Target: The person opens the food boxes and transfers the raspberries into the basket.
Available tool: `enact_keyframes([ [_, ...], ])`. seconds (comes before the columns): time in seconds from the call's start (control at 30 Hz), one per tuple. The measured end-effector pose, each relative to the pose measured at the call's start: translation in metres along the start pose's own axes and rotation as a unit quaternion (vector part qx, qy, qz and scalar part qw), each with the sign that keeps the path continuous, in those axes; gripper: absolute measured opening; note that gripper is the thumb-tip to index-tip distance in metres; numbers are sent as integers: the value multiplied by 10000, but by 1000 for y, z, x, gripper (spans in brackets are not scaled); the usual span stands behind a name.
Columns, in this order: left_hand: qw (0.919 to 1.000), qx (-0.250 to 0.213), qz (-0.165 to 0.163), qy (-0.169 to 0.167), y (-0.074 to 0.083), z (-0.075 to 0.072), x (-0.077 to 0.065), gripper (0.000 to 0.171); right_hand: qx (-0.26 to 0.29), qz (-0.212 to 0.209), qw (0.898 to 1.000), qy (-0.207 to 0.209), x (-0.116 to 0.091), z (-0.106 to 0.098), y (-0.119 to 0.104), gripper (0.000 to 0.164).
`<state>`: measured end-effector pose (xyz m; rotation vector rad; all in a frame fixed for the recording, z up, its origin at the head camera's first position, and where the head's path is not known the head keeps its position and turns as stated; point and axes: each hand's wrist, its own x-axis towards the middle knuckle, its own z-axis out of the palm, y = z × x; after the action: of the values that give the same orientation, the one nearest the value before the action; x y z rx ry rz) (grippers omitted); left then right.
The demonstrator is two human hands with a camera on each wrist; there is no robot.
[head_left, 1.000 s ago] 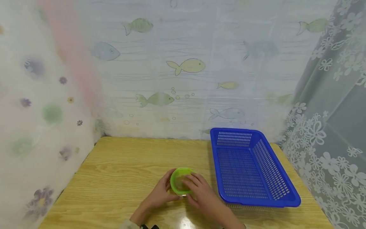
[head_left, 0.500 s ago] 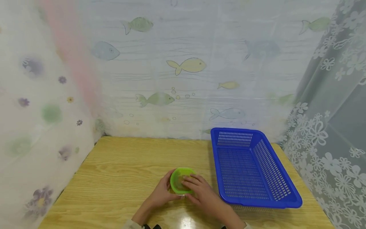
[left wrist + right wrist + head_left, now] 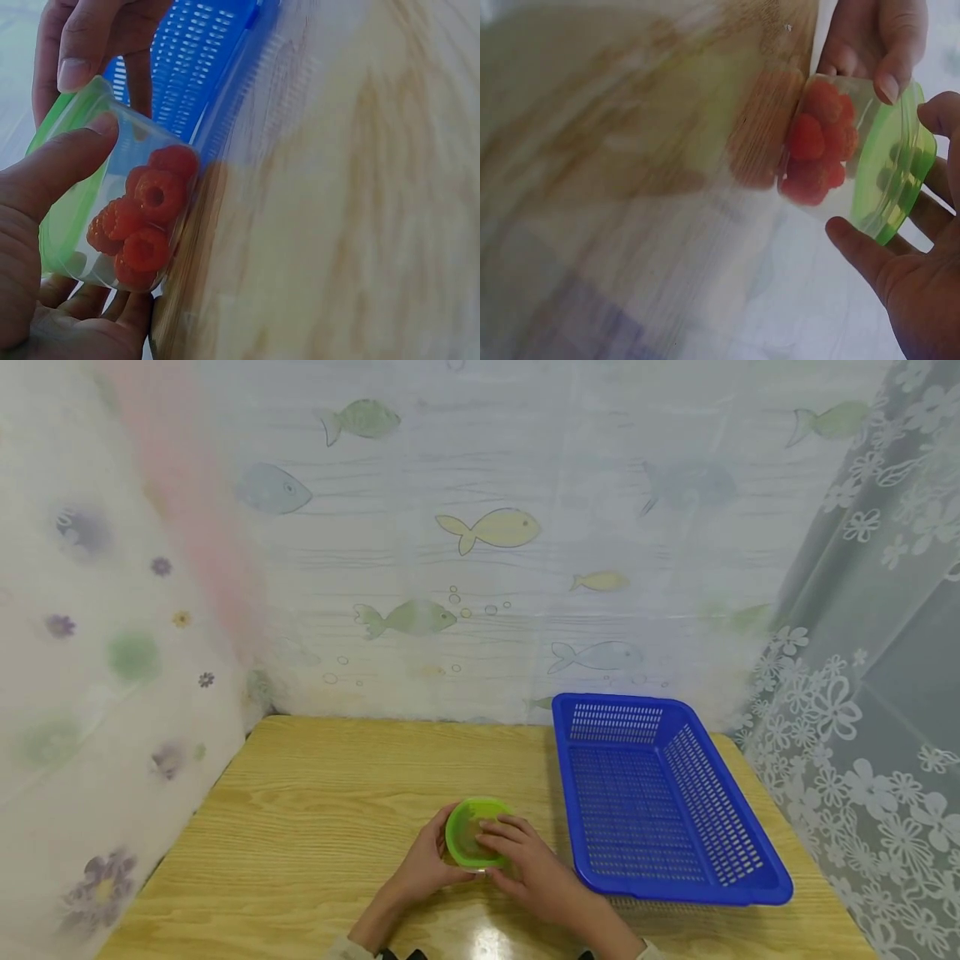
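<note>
A small clear plastic food container (image 3: pixel 139 142) with a bright green lid (image 3: pixel 461 852) stands near the table's front, in the middle of the head view. Several red raspberries (image 3: pixel 146 225) show through its wall, bunched at the bottom. My left hand (image 3: pixel 422 866) grips the container from the left, thumb on the near side and fingers round the far side. On the right, my right hand (image 3: pixel 536 872) holds its lidded top: fingertips lie over the lid, and the thumb touches the near side. These fingers hide part of the lid in the head view.
A blue perforated plastic basket (image 3: pixel 675 893) stands on the wood-grain table (image 3: pixel 315 793) just right of my right hand. A fish-patterned sheet (image 3: pixel 480 677) hangs behind the table. A lace curtain (image 3: pixel 832 760) hangs at the right, and a flowered sheet (image 3: pixel 135 710) at the left.
The right fingers shift very slightly over the lid. Both hands stay at the container, which hardly moves, and the basket keeps its place.
</note>
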<state>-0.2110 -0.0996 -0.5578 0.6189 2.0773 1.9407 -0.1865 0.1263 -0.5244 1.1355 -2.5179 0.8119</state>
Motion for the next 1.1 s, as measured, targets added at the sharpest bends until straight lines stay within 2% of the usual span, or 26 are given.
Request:
enact_keyframes([
  [0.2,9999,-42,116,60,-2,0,-1,96,56,-56,10000,38,0,1,1,45],
  [0.5,10000,5,69,1,-2,1,-2,94,-534,89,9980,-322,0,-6,-4,42],
  [0.7,10000,-6,62,-3,-2,2,-1,92,-1160,-279,9927,-171,1,-7,-4,42],
  [0.87,9999,9,120,11,-1,2,-1,90,-1443,-347,9886,-263,3,-7,-5,40],
  [1.1,9999,-23,157,-11,-1,1,-1,89,-1630,-669,9843,-96,6,-7,-6,39],
])
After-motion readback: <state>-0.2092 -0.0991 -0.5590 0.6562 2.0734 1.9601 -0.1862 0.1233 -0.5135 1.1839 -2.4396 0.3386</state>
